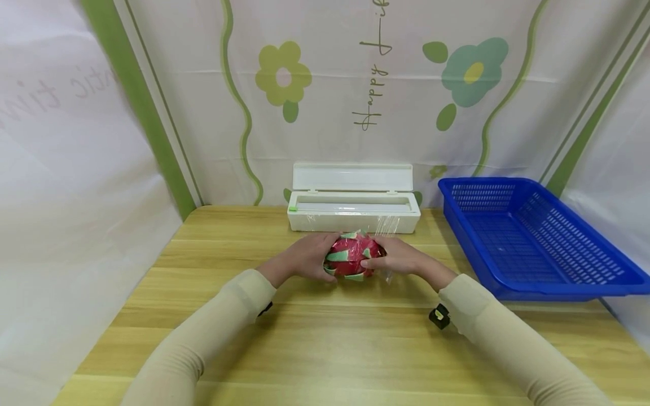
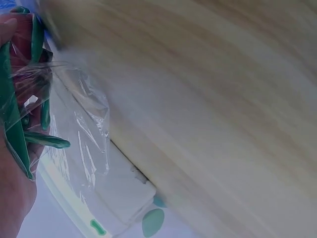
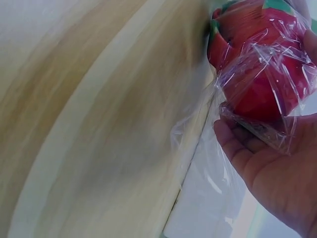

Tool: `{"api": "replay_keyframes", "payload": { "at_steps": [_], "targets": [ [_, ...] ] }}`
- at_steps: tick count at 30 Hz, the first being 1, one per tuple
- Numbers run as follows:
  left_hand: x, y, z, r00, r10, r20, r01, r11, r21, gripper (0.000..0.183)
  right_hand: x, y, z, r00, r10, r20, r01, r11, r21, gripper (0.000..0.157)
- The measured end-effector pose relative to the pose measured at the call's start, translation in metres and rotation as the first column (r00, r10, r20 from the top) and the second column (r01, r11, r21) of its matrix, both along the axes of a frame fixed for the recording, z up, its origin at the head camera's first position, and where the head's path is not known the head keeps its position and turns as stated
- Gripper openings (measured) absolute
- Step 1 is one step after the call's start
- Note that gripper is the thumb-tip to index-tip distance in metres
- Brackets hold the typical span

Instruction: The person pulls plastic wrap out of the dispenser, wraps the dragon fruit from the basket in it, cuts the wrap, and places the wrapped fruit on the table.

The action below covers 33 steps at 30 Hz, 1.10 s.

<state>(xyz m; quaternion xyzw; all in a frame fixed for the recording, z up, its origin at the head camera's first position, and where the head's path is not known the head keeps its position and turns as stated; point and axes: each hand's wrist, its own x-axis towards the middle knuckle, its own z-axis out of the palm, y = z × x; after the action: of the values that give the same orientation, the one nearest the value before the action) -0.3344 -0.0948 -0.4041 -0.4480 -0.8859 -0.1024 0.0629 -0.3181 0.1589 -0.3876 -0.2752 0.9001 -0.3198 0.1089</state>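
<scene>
A red dragon fruit [image 1: 350, 256] with green scales is held between both hands above the wooden table, in front of a white cling film box. Clear cling film [image 3: 257, 74] covers much of the fruit, and loose film trails off it in both wrist views. My left hand [image 1: 315, 257] grips the fruit's left end. At the other end my right hand [image 1: 401, 256] holds it, thumb across the front and fingers partly under the film in the right wrist view. Behind the fruit, the cling film box [image 1: 350, 223] stands with its lid raised, film hanging over its front.
On the right of the wooden table [image 1: 335, 349] is a blue plastic basket [image 1: 472, 248] with perforated sides. A patterned cloth [image 1: 330, 141] hangs behind the table. Black wrist cameras [image 1: 439, 316] are strapped under the sleeves.
</scene>
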Motion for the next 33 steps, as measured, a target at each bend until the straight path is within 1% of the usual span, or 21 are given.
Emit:
{"api": "replay_keyframes", "payload": {
  "at_steps": [4, 7, 9, 12, 14, 16, 18, 20, 21, 22, 23, 25, 27, 28, 29, 30, 31, 33],
  "targets": [
    [-0.001, 0.001, 0.001, 1.000, -0.007, -0.002, 0.007, 1.000, -0.001, 0.103, 0.000, 0.001, -0.003, 1.000, -0.008, 0.021, 0.008, 1.000, -0.016, 0.061],
    [0.000, 0.002, 0.003, 1.000, -0.001, -0.008, 0.001, 1.000, -0.007, 0.103, 0.000, 0.002, -0.004, 0.999, -0.023, 0.028, 0.024, 0.999, -0.026, 0.065],
    [0.001, 0.002, 0.004, 1.000, 0.008, -0.011, -0.008, 1.000, -0.013, 0.103, 0.001, 0.002, -0.005, 0.999, -0.027, 0.022, 0.027, 0.999, -0.032, 0.066],
    [0.001, 0.002, 0.005, 1.000, 0.018, -0.001, -0.018, 1.000, -0.025, 0.102, 0.003, 0.004, -0.006, 1.000, -0.012, 0.000, 0.012, 0.999, -0.049, 0.070],
    [0.002, 0.001, 0.005, 1.000, 0.020, 0.013, -0.020, 0.999, -0.029, 0.100, 0.004, 0.005, -0.006, 0.999, -0.006, -0.042, 0.004, 0.999, -0.044, 0.074],
    [0.001, 0.001, 0.004, 0.999, 0.026, 0.032, -0.025, 0.999, -0.029, 0.099, 0.006, 0.008, -0.005, 0.994, -0.027, -0.102, 0.025, 1.000, -0.015, 0.085],
    [0.001, 0.001, 0.004, 0.998, 0.036, 0.048, -0.034, 0.999, -0.031, 0.099, 0.008, 0.011, -0.005, 0.982, -0.050, -0.183, 0.055, 0.998, 0.023, 0.095],
    [0.000, 0.001, 0.004, 0.997, 0.045, 0.058, -0.043, 0.999, -0.031, 0.099, 0.009, 0.014, -0.005, 0.958, -0.049, -0.283, 0.070, 0.996, 0.064, 0.103],
    [0.000, 0.001, 0.004, 0.997, 0.048, 0.062, -0.046, 0.998, -0.033, 0.099, 0.009, 0.015, -0.004, 0.942, -0.031, -0.335, 0.061, 0.995, 0.080, 0.105],
    [0.000, 0.001, 0.004, 0.996, 0.052, 0.066, -0.050, 0.998, -0.034, 0.099, 0.009, 0.016, -0.004, 0.921, -0.004, -0.390, 0.044, 0.995, 0.095, 0.106],
    [-0.001, 0.001, 0.004, 0.996, 0.055, 0.069, -0.052, 0.998, -0.034, 0.099, 0.009, 0.016, -0.004, 0.894, 0.030, -0.447, 0.021, 0.994, 0.109, 0.106],
    [-0.002, 0.001, 0.004, 0.995, 0.058, 0.079, -0.055, 0.998, -0.028, 0.097, 0.010, 0.015, -0.003, 0.832, 0.102, -0.545, -0.038, 0.991, 0.128, 0.106],
    [-0.003, 0.001, 0.004, 0.994, 0.062, 0.091, -0.060, 0.998, -0.028, 0.095, 0.011, 0.012, -0.004, 0.774, 0.162, -0.612, -0.093, 0.985, 0.144, 0.106],
    [-0.004, 0.001, 0.004, 0.993, 0.064, 0.098, -0.062, 0.998, -0.027, 0.094, 0.011, 0.010, -0.005, 0.753, 0.183, -0.632, -0.109, 0.982, 0.154, 0.106],
    [-0.004, 0.001, 0.004, 0.992, 0.064, 0.104, -0.062, 0.998, -0.025, 0.093, 0.011, 0.009, -0.006, 0.741, 0.200, -0.641, -0.129, 0.979, 0.157, 0.106],
    [-0.005, 0.001, 0.004, 0.992, 0.064, 0.109, -0.062, 0.998, -0.024, 0.092, 0.011, 0.007, -0.007, 0.736, 0.215, -0.642, -0.146, 0.976, 0.160, 0.106],
    [-0.005, 0.001, 0.004, 0.991, 0.061, 0.115, -0.059, 0.998, -0.021, 0.092, 0.010, 0.006, -0.008, 0.734, 0.224, -0.641, -0.152, 0.974, 0.166, 0.106],
    [-0.006, 0.001, 0.004, 0.990, 0.055, 0.127, -0.053, 0.998, -0.015, 0.091, 0.010, 0.003, -0.010, 0.739, 0.232, -0.632, -0.150, 0.972, 0.181, 0.107]
  ]
}}
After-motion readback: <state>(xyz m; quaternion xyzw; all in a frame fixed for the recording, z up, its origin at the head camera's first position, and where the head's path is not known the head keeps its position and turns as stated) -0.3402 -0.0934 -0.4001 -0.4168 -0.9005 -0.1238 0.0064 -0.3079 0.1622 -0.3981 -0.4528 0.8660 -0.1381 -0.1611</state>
